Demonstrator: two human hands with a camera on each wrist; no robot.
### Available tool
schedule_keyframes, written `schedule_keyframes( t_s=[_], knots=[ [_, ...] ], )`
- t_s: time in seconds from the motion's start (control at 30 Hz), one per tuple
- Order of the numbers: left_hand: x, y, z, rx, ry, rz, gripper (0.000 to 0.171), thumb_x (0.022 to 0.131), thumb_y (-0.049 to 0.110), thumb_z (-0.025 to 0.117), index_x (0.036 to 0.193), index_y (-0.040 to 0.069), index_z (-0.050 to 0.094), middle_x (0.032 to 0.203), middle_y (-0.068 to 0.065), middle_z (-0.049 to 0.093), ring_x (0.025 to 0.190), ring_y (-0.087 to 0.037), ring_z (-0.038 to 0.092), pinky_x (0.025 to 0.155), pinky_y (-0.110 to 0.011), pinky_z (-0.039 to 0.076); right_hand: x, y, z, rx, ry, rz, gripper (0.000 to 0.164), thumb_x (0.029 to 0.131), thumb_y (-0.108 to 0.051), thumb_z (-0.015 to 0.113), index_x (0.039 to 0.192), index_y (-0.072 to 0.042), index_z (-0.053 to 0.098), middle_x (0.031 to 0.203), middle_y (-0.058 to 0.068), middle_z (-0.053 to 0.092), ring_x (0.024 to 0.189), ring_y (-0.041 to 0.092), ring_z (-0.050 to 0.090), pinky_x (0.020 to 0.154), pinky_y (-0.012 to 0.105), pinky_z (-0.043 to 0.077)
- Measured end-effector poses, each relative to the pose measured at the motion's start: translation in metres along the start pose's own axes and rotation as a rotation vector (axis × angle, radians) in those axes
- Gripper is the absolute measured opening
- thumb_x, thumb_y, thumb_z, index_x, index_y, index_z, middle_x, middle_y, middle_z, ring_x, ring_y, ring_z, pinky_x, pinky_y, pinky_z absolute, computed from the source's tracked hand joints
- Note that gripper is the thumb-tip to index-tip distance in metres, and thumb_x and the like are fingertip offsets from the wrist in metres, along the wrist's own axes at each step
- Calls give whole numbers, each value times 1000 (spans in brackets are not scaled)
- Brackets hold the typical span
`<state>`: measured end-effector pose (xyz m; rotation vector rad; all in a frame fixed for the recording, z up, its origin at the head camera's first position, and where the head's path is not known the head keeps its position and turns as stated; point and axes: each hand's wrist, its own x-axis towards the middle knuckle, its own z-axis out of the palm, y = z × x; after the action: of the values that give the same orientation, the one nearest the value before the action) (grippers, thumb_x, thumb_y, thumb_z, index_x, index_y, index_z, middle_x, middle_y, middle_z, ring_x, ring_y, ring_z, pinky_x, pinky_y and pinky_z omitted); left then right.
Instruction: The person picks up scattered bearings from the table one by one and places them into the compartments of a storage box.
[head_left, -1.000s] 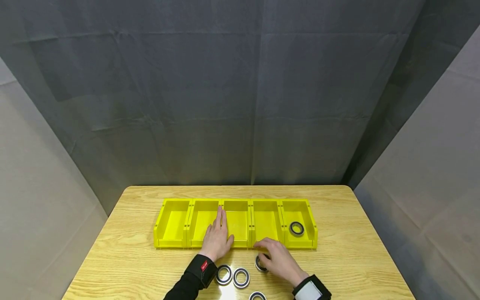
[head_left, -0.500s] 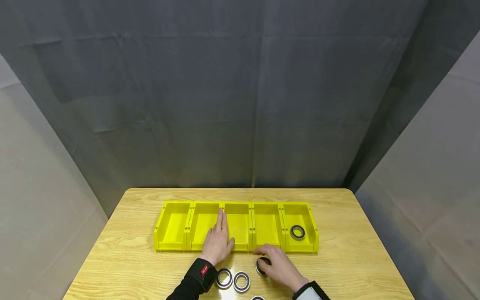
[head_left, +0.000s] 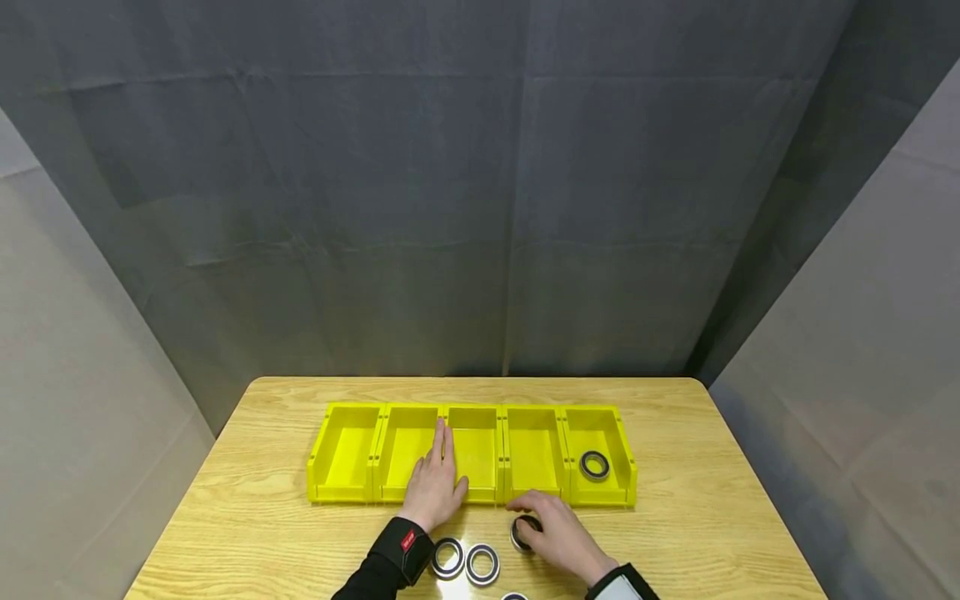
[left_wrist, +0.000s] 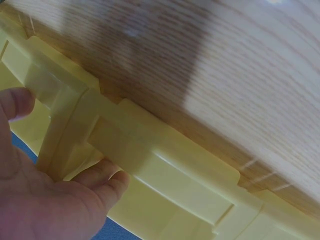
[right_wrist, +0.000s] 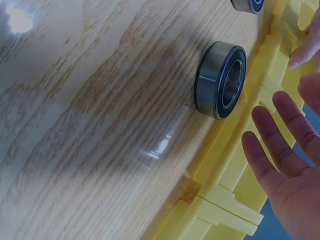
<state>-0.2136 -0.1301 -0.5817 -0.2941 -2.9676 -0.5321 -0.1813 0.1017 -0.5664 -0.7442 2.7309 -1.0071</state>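
Nearest, well in front of the row of five yellow plastic bins: a cut-off black-and-silver metal ring bearing. Closer to the row, two adjacent bearings. Just in front of its fourth bin from left, a matching bearing, partly hidden by the bare right hand, fingers loosely spread, gripping nothing. Over its second and third bins, the bare left hand, fingers extended, grip wide. Inside its rightmost bin, a fifth bearing. Behind it, dark grey cloth.

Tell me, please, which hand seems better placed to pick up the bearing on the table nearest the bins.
Probably the right hand: it is nearer that bearing, while the left hand reaches over the yellow bins.
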Motion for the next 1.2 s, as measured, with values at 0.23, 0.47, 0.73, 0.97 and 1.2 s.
schedule_keyframes(
  t_s=[0.23,0.47,0.73,0.97,1.2],
  knots=[
    [1,-1,1,7,2,6,85,92,24,71,154,-10,25,166,-27,17,119,-38,64,100,-55,52,-1,1,-4,18,6,7,25,94,-10,64,118,-9,72,116,6,73,111,27,68,95,47,56],
    [1,-2,2,1,5,7,85,92,24,71,155,-10,25,166,-27,16,120,-39,63,100,-55,51,-2,0,-9,16,32,-15,26,92,-6,66,117,-6,71,116,9,73,109,28,69,93,47,57],
    [2,-3,4,-1,9,8,86,91,24,71,155,-10,25,166,-27,16,120,-39,63,100,-55,52,0,3,-18,10,38,25,26,94,-7,65,120,-6,71,117,7,72,110,28,68,94,49,56],
    [2,-3,3,-12,2,7,86,92,24,71,155,-10,24,167,-26,15,120,-40,63,101,-56,51,-1,8,-24,31,109,61,26,93,-6,66,118,-8,71,117,7,72,111,27,67,93,46,57],
    [3,-6,4,-4,11,16,86,91,23,72,155,-10,24,166,-27,16,120,-39,63,100,-56,52,-4,16,-32,77,181,73,26,92,-2,66,117,-7,71,117,9,71,107,28,66,89,41,59]
  ],
)
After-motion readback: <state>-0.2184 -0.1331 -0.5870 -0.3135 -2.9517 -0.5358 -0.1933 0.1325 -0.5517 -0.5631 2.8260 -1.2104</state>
